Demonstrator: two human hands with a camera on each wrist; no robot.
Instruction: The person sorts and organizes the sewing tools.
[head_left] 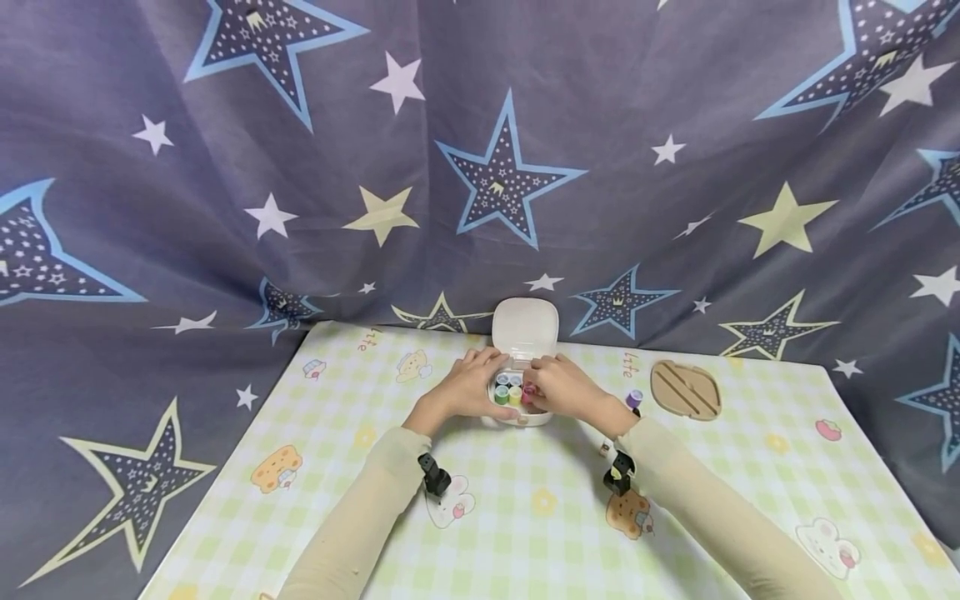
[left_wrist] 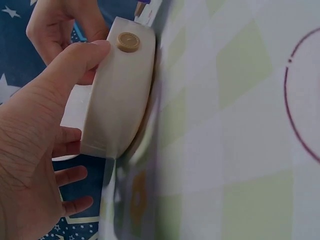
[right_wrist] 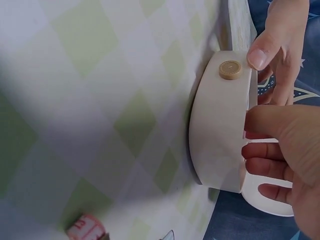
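Observation:
A white box (head_left: 525, 420) stands at the far middle of the table, its lid (head_left: 525, 325) tipped up behind it. Several small coloured cylinders are inside, among them a green one (head_left: 502, 395), a yellow one (head_left: 515, 395) and a pink one (head_left: 529, 390). With thumb on the front rim and fingers round the side, my left hand (head_left: 471, 385) holds the box. My right hand (head_left: 566, 388) reaches over the right rim, its fingers pinching the pink cylinder; the fingertips are partly hidden. A round tan button (left_wrist: 128, 42) shows on the box front.
Right of the box lie a purple-topped cylinder (head_left: 634, 398) and a brown tray-like piece (head_left: 686, 390) with diagonal grooves. A small red-and-white cylinder (right_wrist: 86, 228) lies near the right forearm. A star-patterned curtain (head_left: 480, 125) hangs behind the table.

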